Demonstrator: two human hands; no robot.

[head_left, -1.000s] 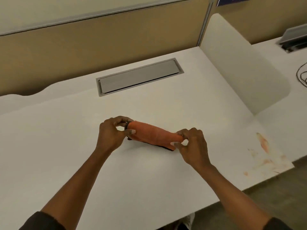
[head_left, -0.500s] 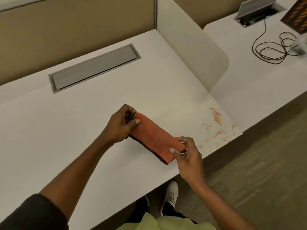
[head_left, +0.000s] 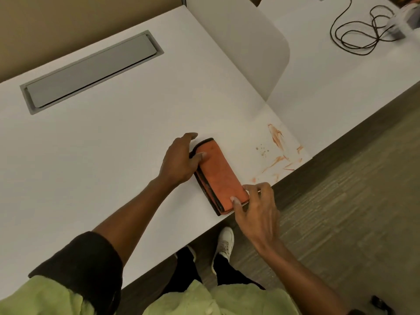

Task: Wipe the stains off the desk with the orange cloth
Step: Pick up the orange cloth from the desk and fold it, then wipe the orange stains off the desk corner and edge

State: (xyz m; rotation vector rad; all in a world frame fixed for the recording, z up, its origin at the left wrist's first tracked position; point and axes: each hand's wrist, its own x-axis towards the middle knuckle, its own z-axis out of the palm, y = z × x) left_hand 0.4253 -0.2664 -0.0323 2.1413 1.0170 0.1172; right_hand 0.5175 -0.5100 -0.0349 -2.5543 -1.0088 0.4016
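Note:
The orange cloth (head_left: 219, 176), folded into a long pad with a dark edge, lies flat on the white desk (head_left: 109, 142) near its front edge. My left hand (head_left: 179, 160) rests at the cloth's far end, thumb on top of it and fingers spread. My right hand (head_left: 254, 205) pinches the near end at the desk's edge. Orange-brown stains (head_left: 276, 137), streaks and small dots, mark the desk's front right corner, a short way right of the cloth.
A grey cable hatch (head_left: 91, 69) is set into the desk at the back left. A white divider panel (head_left: 247, 42) stands on the right. Beyond it lies a coiled black cable (head_left: 359, 35). My white shoe (head_left: 225, 243) shows on the floor below the desk edge.
The cloth has come down flat on the desk, closer to the stains. My left hand's fingers have spread apart. The view has tilted further down and right.

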